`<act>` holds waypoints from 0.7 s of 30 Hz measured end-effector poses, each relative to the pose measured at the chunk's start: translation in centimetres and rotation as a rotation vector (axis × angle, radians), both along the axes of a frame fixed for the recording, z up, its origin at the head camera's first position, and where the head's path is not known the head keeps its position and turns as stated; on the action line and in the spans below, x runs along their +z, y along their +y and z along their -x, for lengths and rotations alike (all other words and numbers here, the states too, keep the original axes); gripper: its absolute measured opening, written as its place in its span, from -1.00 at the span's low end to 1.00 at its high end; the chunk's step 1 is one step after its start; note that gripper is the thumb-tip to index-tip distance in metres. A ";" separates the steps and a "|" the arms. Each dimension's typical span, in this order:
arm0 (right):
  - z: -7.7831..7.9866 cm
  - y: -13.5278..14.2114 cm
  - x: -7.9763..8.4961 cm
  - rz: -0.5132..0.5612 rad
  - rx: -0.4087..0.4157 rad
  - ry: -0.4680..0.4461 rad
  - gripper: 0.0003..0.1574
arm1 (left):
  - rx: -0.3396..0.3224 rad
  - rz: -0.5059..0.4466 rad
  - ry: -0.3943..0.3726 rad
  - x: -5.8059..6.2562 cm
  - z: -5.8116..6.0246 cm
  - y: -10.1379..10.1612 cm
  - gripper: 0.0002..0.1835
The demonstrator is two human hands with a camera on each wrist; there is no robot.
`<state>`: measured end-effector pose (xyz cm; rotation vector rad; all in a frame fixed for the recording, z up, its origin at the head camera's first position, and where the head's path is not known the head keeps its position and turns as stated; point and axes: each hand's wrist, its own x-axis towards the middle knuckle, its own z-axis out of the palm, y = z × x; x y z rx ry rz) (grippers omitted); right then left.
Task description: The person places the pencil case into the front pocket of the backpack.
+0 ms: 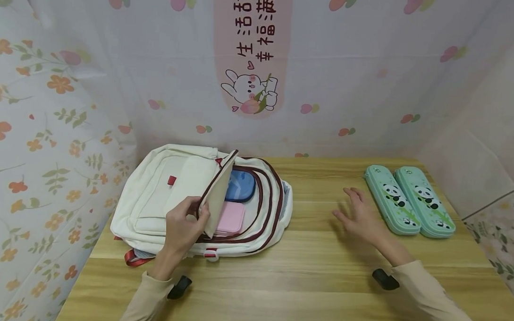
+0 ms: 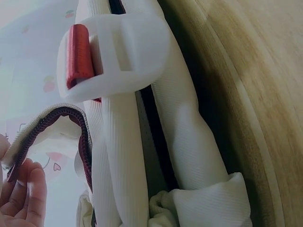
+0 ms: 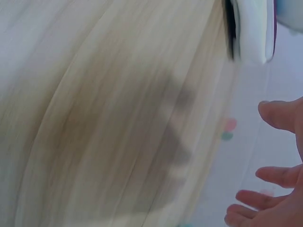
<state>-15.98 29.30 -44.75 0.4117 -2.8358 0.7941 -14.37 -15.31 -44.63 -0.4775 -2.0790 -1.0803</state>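
White backpack (image 1: 151, 194) lies at the far left corner of the surface (image 1: 304, 280), front flap (image 1: 216, 204) lifted. Left hand (image 1: 184, 226): grip pinched tight on near part of the flap's zip edge. Right hand (image 1: 359, 218): grip loosely spread, nothing held, above the surface. Inner green panda case (image 1: 392, 199) and outer green panda case (image 1: 424, 202) side by side near far right corner. Blue case (image 1: 240, 186) and pink case (image 1: 231, 218) sit in the pocket under the flap. Step in hand looks like holding the pocket wide. Done well: lift the flap up and toward the left edge, steady, no dragging the bag; pinch firmly, fingers clear of the mouth; leave the right side unblocked.
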 end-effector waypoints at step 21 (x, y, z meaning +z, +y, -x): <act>-1.6 7.3 -0.5 -0.096 -0.321 -0.143 0.03 | 0.001 0.002 0.017 0.0 -0.1 0.2 -0.86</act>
